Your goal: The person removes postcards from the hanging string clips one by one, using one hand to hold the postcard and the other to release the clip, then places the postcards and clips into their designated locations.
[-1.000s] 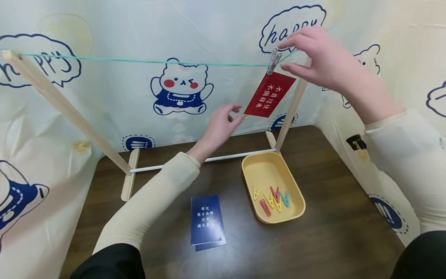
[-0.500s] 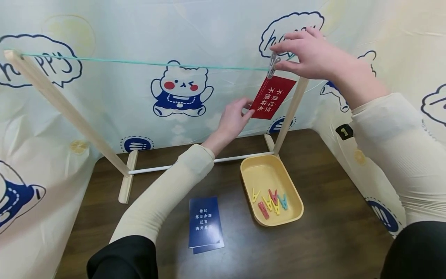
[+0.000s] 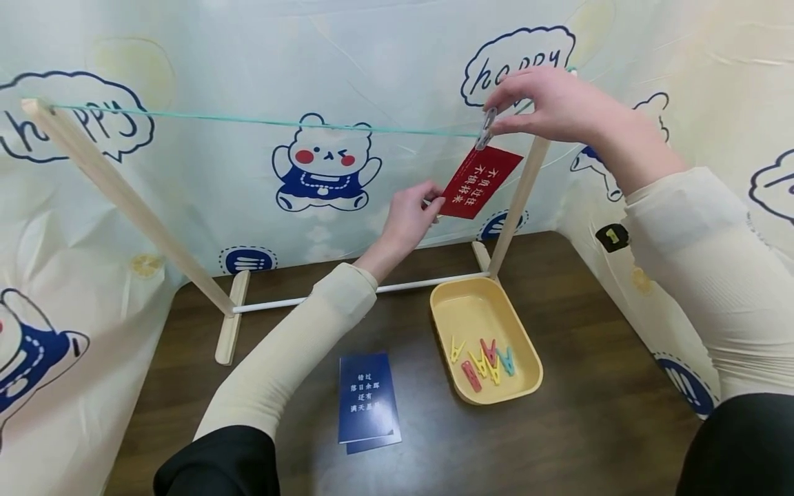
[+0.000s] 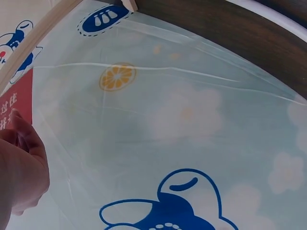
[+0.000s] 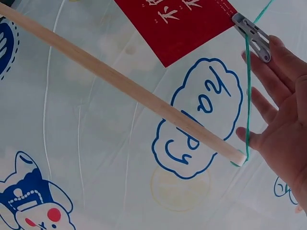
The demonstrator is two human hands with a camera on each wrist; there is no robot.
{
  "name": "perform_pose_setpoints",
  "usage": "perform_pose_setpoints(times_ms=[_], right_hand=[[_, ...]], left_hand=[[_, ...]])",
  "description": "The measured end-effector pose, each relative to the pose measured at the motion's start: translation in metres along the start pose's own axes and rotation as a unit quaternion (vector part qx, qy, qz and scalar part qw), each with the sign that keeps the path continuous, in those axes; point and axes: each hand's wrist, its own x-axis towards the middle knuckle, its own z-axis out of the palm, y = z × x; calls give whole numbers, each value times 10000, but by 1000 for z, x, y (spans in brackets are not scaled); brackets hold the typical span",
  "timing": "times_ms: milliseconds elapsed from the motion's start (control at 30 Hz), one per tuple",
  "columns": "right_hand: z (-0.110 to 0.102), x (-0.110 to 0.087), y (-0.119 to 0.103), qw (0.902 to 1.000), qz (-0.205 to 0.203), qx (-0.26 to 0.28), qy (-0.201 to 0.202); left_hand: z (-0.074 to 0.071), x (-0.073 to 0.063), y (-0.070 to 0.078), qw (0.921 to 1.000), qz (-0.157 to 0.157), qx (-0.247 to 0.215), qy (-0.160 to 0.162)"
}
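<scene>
A red card (image 3: 480, 182) with white characters hangs tilted from a green string (image 3: 267, 122), held at its top corner by a grey clothespin (image 3: 486, 129). My right hand (image 3: 552, 103) pinches the clothespin's handle end between thumb and forefinger; in the right wrist view the other fingers of that hand (image 5: 283, 110) spread beside the string. At the card's lower left corner, my left hand (image 3: 409, 217) pinches the edge between thumb and fingers. Part of the card (image 4: 21, 103) shows beyond the left hand (image 4: 24, 167) in the left wrist view.
A wooden frame's left post (image 3: 124, 200) and right post (image 3: 520, 207) carry the string, with a white rod (image 3: 422, 283) low between them. Several small colored clothespins lie in a yellow tray (image 3: 468, 296). Blue cards (image 3: 366, 413) lie overlapped on the dark table (image 3: 298, 455).
My right hand has closed in from beside the clothespin and now pinches it. My left hand has moved slightly right onto the card's corner. The clothespin and card sit a little lower in view.
</scene>
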Motion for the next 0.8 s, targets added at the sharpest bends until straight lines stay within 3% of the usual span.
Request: perform_pose_setpoints(times_ms=[200,467,800], right_hand=[[1,-1,3,9993,53,370,-29],[1,4,1,9992,-209,185,298],[-1,3,5,9925,-398,-186,1140]], left_hand=[[-4,-1,-3,9999,36,44,142],[-9,0,-2,9996,97,5,267],[-11,0,0,9993,161,127,323]])
